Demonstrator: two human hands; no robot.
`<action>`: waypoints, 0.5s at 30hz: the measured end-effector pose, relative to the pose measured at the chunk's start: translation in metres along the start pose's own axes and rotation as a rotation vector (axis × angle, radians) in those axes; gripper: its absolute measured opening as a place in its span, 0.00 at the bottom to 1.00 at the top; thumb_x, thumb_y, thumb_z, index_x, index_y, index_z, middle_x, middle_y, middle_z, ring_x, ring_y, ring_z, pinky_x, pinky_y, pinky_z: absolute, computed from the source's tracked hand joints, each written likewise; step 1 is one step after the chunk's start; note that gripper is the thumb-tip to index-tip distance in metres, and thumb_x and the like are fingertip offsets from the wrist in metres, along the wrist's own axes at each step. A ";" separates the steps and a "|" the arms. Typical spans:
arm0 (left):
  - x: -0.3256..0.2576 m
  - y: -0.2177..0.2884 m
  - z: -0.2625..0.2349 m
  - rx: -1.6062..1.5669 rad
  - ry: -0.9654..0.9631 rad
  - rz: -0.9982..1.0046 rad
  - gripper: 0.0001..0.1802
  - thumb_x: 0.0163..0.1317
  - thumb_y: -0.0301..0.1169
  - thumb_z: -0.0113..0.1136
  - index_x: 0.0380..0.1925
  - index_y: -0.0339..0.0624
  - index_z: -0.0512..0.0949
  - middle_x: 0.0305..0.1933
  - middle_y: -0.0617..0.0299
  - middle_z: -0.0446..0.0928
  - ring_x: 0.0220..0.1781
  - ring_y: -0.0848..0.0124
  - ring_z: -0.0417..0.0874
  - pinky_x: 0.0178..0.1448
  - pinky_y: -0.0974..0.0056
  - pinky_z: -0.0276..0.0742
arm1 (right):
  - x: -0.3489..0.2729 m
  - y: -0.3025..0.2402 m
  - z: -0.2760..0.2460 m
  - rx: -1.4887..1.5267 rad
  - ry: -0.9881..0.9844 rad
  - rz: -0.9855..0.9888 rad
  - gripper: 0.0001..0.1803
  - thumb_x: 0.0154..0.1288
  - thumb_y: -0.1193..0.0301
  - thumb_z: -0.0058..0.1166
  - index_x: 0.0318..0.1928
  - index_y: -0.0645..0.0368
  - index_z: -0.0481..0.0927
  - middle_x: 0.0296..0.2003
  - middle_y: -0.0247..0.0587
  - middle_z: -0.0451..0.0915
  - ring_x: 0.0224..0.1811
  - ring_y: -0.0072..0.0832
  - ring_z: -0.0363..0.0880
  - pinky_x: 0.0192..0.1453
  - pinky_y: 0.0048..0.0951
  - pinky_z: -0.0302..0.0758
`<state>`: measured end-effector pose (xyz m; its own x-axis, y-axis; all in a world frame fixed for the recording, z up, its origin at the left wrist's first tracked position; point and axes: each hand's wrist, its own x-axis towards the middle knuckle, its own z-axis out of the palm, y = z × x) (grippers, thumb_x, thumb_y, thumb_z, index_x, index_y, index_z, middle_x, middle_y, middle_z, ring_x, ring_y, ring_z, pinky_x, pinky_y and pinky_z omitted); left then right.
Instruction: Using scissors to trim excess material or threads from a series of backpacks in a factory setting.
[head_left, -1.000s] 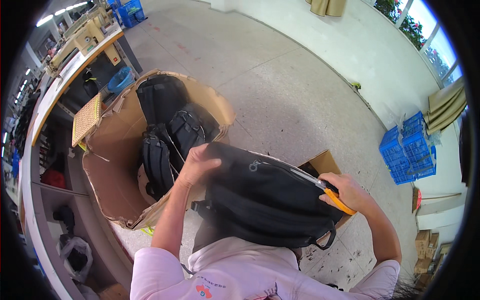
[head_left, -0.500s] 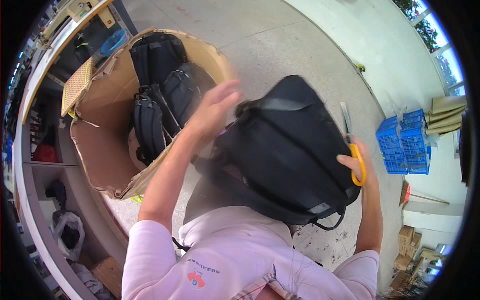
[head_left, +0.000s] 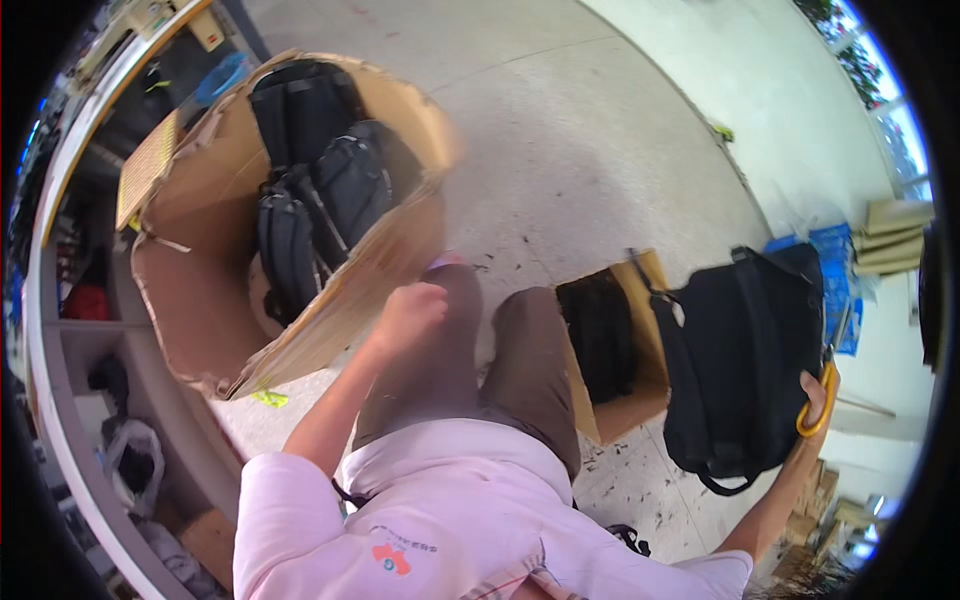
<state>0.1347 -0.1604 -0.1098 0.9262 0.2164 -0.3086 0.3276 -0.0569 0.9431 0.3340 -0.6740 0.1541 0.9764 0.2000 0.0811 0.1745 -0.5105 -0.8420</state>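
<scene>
My right hand (head_left: 816, 402), out at the right, grips the edge of a black backpack (head_left: 740, 365). In the same hand are scissors (head_left: 829, 385) with yellow-orange handles, their blades pointing away from me. The backpack hangs with its straps showing, beside a small open cardboard box (head_left: 650, 385) that has dark folded goods (head_left: 600, 340) in it. Over my thigh, my left hand (head_left: 412, 312) is loosely curled and holds nothing that I can see. It is near the wall of a large cardboard carton (head_left: 190, 300), in which several black backpacks (head_left: 305, 110) lie.
Shelving (head_left: 90, 345) with bags and cloth runs along the left. Blue plastic crates (head_left: 835, 250) stand at the right by the wall, partly behind the backpack. Dark scraps (head_left: 640, 490) litter the floor (head_left: 560, 140). Several small cardboard boxes (head_left: 815, 495) sit at the lower right.
The backpack has swung from in front of my body out to the right, uncovering the small box. My left hand has drawn back toward me and its fingers have curled.
</scene>
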 end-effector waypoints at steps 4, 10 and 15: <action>-0.022 0.019 -0.008 -0.139 0.061 -0.100 0.15 0.60 0.28 0.55 0.44 0.31 0.73 0.36 0.54 0.78 0.36 0.70 0.80 0.43 0.68 0.77 | 0.004 0.056 -0.030 -0.092 0.121 0.085 0.28 0.47 0.67 0.54 0.50 0.66 0.69 0.41 0.38 0.73 0.43 0.27 0.71 0.52 0.25 0.65; -0.025 0.057 0.054 -0.385 -0.174 -0.213 0.16 0.61 0.31 0.52 0.45 0.31 0.72 0.38 0.53 0.78 0.38 0.68 0.81 0.46 0.67 0.76 | 0.002 0.063 -0.002 0.194 0.282 0.059 0.21 0.46 0.70 0.56 0.43 0.63 0.72 0.39 0.38 0.75 0.42 0.28 0.73 0.52 0.26 0.66; -0.014 0.070 0.155 -0.615 -0.582 -0.319 0.28 0.60 0.42 0.55 0.55 0.33 0.66 0.47 0.52 0.75 0.49 0.64 0.77 0.53 0.62 0.71 | -0.007 0.049 0.045 0.583 0.371 -0.079 0.25 0.43 0.74 0.53 0.47 0.66 0.71 0.42 0.44 0.76 0.45 0.34 0.76 0.55 0.30 0.71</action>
<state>0.1737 -0.3184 -0.0583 0.8109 -0.4044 -0.4229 0.5825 0.4885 0.6497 0.3298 -0.6628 0.0887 0.9607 -0.1337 0.2434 0.2515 0.0471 -0.9667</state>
